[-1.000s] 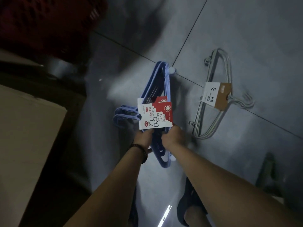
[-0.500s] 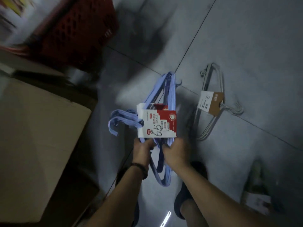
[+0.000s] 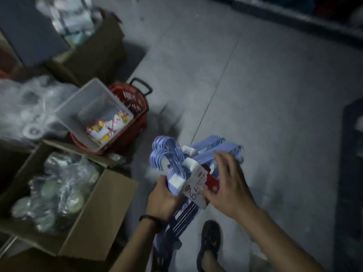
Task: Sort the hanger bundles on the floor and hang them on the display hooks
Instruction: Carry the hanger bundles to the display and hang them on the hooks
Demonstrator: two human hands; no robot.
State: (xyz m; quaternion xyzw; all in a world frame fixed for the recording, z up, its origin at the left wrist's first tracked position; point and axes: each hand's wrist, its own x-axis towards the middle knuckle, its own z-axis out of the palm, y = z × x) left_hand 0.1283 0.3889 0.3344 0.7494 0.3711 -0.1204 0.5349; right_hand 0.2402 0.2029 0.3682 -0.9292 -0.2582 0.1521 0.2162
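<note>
A bundle of light blue plastic hangers (image 3: 170, 160) with a red and white price label (image 3: 198, 183) is held above the grey floor. My left hand (image 3: 164, 199) grips the bundle from the left, just below its hooks, which point up and left. My right hand (image 3: 227, 185) lies over the label and the hanger shoulders, thumb pinching the label's lower edge and fingers spread. The bundle's lower part hangs down between my forearms. No display hooks are in view.
An open cardboard box (image 3: 102, 218) of plastic-wrapped goods stands at the lower left. Behind it a red basket (image 3: 135, 118) holds a clear tub (image 3: 78, 103) of small packets. More boxes and bags crowd the left. My sandalled foot (image 3: 210, 242) is below. Dark shelving (image 3: 353, 173) is right.
The blue bundle has been lifted off the floor and turned, hooks now up-left. The view swung left, so the grey hanger bundle is out of sight. My right hand moved onto the label.
</note>
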